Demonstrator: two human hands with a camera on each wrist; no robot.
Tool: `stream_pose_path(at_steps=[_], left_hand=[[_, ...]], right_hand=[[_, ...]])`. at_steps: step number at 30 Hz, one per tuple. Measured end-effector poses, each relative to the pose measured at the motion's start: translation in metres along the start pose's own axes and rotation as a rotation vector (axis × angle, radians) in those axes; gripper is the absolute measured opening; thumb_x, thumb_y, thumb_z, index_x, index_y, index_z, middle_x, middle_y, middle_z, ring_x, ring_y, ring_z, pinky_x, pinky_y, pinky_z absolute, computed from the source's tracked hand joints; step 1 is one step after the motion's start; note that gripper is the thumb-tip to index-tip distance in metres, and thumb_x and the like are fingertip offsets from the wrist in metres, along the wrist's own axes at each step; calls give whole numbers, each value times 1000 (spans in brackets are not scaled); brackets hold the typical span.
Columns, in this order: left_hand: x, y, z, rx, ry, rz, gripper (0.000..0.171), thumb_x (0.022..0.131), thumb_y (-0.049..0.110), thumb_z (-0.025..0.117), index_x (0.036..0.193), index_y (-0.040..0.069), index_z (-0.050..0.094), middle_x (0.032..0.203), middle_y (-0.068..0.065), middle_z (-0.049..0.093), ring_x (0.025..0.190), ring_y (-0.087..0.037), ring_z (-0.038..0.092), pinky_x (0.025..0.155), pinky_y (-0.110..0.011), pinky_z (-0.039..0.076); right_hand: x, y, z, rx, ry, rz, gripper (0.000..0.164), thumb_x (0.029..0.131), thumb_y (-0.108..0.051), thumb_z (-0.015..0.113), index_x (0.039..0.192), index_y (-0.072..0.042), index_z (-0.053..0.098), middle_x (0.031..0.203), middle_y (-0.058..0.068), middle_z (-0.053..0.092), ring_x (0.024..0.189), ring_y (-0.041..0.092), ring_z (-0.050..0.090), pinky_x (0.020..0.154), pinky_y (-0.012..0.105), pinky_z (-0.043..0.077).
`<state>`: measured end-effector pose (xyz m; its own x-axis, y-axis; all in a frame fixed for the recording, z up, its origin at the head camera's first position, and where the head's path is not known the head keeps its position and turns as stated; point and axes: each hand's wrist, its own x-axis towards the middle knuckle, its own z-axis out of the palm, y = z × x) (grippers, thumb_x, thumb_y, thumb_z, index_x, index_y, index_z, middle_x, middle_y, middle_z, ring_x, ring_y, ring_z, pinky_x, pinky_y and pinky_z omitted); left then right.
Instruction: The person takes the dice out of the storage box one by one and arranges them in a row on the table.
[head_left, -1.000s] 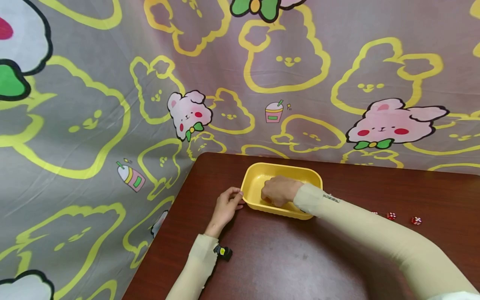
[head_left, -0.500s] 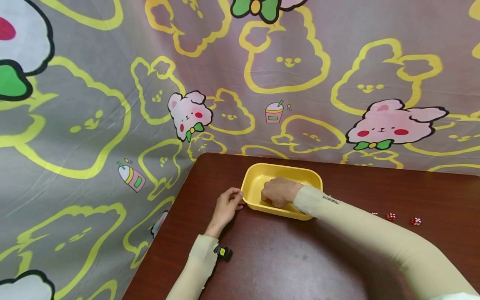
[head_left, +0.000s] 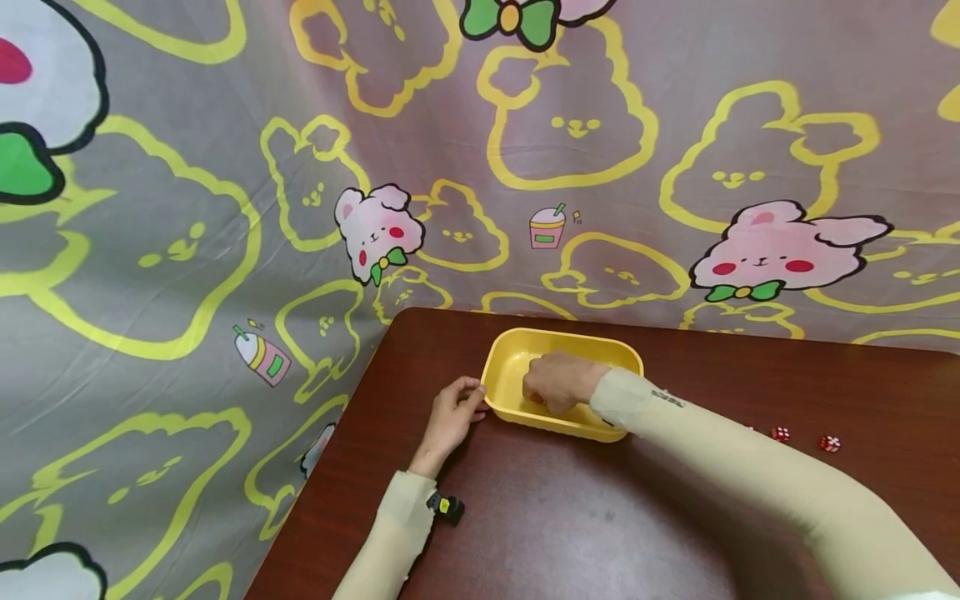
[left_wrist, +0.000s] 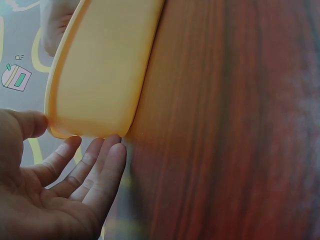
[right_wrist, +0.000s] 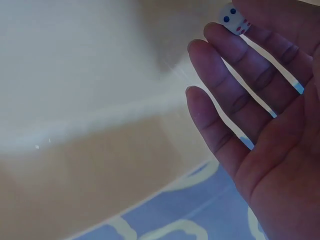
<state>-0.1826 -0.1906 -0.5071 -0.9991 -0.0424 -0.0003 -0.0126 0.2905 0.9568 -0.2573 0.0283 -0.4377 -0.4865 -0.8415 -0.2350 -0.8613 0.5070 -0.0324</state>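
A yellow plastic tray [head_left: 506,412] lies on the table, long side across the head view. My left hand [head_left: 452,414] steadies its left end; in the left wrist view, the thumb [left_wrist: 34,124] meets the rim while the fingers [left_wrist: 107,175] touch the end wall from outside. Down inside the tray is my right hand [head_left: 558,381]. The right wrist view shows it pinching a white die [right_wrist: 232,19] with blue and red dots between thumb and fingertips, the other fingers spread. From the head view that die is hidden.
Red dice stand to the right of the tray: one die [head_left: 830,443] farther right, another die [head_left: 781,434] nearer, and a third partly behind the right sleeve [head_left: 697,433]. A patterned curtain [head_left: 600,208] borders the brown table [head_left: 540,517] at back and left.
Almost nothing differs. The head view has shifted very slightly; both hands and the tray keep their places.
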Motion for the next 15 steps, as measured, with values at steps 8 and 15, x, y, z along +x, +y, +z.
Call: stream_pose_path(at_steps=[8,15], left_hand=[[-1,0,0,-1,-4,-12,23,106,19,60,117,0,68,111,-22,74,95,-28,77,80,-36,68],[-1,0,0,-8,-3,-2,25,106,19,59,117,-2,68,110,-23,74,94,-29,77,79,-36,68]], right_hand=[[-16,4,-11,23,62,-12,21,80,-3,71,75,-23,70,74,-8,66,64,11,53,62,27,51],[-32,9,-21,14,106,-5,21,79,-4,72,73,-24,68,73,-9,65,64,10,54,60,27,50]])
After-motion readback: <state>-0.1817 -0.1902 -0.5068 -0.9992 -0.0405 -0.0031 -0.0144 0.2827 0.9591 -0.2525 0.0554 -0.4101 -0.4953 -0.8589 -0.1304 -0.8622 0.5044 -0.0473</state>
